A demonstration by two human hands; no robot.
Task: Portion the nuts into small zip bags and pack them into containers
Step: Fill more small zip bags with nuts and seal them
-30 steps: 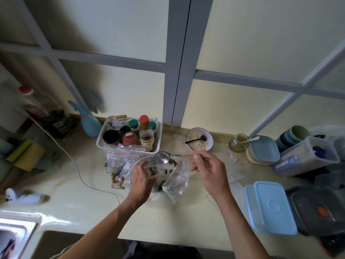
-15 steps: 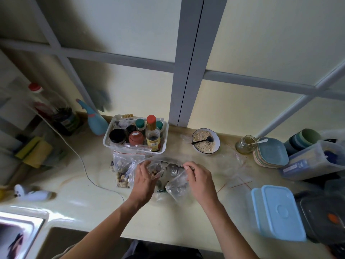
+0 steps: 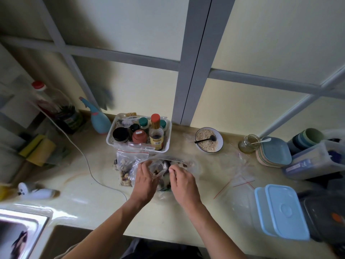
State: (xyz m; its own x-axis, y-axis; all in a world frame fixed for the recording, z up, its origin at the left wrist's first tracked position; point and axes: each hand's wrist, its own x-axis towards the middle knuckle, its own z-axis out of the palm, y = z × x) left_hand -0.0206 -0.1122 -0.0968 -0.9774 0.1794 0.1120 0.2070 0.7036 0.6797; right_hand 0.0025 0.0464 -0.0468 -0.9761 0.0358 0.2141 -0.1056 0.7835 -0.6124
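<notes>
My left hand [image 3: 145, 181] pinches the small zip bag [image 3: 156, 170] open; my right hand [image 3: 182, 181] grips the spoon [image 3: 166, 164]. If that limp mouth sags, nuts spill onto the counter [image 3: 89, 199].

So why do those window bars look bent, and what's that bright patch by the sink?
In the head view, the wide-angle lens bows the window frame outward; straight bars curve toward the edges. Glare whitens the counter beside the sink. The left hand and right hand look slightly soft.

I see the small clear zip bag [image 3: 156, 170] held open, nuts inside; blue-lidded containers [image 3: 281, 212] sit closed far right.
</notes>
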